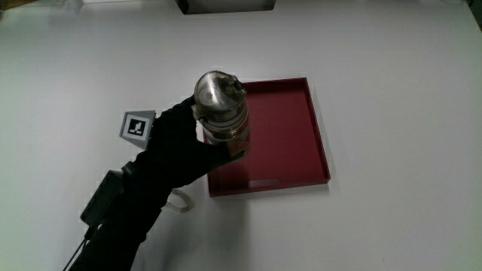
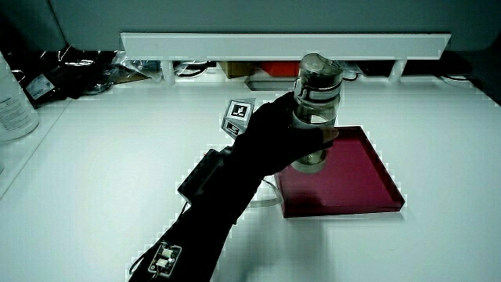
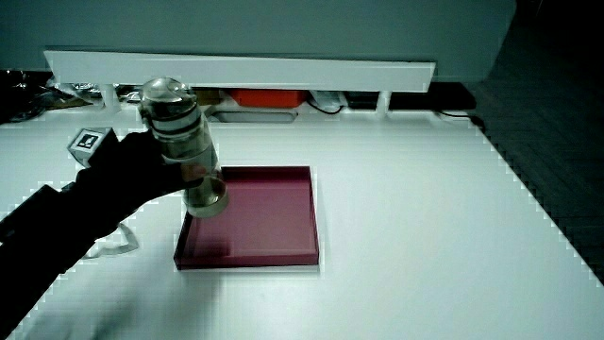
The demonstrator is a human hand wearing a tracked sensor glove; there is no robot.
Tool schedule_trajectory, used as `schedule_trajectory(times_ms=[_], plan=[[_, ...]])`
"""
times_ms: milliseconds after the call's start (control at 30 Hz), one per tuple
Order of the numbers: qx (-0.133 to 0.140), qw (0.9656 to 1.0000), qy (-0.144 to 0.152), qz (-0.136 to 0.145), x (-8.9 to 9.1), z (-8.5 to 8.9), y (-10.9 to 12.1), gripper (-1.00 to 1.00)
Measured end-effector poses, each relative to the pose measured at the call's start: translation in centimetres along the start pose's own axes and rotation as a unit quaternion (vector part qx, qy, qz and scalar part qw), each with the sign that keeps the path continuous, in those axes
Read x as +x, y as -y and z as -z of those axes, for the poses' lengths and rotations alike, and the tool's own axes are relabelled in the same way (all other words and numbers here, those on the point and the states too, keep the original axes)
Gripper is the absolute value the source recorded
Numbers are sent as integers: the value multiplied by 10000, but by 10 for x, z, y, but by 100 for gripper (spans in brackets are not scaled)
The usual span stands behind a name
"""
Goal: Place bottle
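The black-gloved hand [image 1: 177, 150] is clenched around a clear cylindrical bottle with a rounded metallic cap [image 1: 221, 109], the fingers wrapped about its lower body. In a side view the hand [image 2: 274, 145] closes on the bottle [image 2: 315, 102] below its banded neck, with the cap uppermost and the bottle nearly upright; in a side view from another angle the hand [image 3: 123, 175] grips the bottle [image 3: 184, 151] with its cap leaning a little away from the tray. The bottle's base appears to be raised off the tray floor, though whether it touches cannot be told for certain.

On the back of the hand sits a small patterned cube [image 1: 137, 126] — white with a black mark — also seen in both side views [image 2: 237, 116] [image 3: 88, 142]. The black-sleeved forearm [image 1: 124, 218] runs back toward the person's edge of the surface, carrying a dark box-shaped unit [image 1: 102, 197].

The bottle is held over a shallow square dark-red tray with low walls [image 1: 301, 135], above the tray edge nearest the forearm. The tray [image 2: 368, 180] [image 3: 274, 212] lies flat on the white surface [image 1: 392, 75], near its middle, and holds nothing else — its floor shows only the bottle's shadow.

A low white partition [image 2: 235, 43] runs along the surface's edge farthest from the person, seen in both side views [image 3: 283, 71].
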State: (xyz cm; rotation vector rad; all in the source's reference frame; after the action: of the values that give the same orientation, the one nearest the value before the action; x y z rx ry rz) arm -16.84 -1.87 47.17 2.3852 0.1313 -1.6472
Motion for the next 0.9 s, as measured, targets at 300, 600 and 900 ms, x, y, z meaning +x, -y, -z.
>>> schedule_trajectory(times_ms=[300,600,900], plan=[[107,9999,73,-68,-25,28,-6,0],[-25,9979,-95,-634,-38,46,-2,0],[-58,9968,51,-797,-47,48,1,0]])
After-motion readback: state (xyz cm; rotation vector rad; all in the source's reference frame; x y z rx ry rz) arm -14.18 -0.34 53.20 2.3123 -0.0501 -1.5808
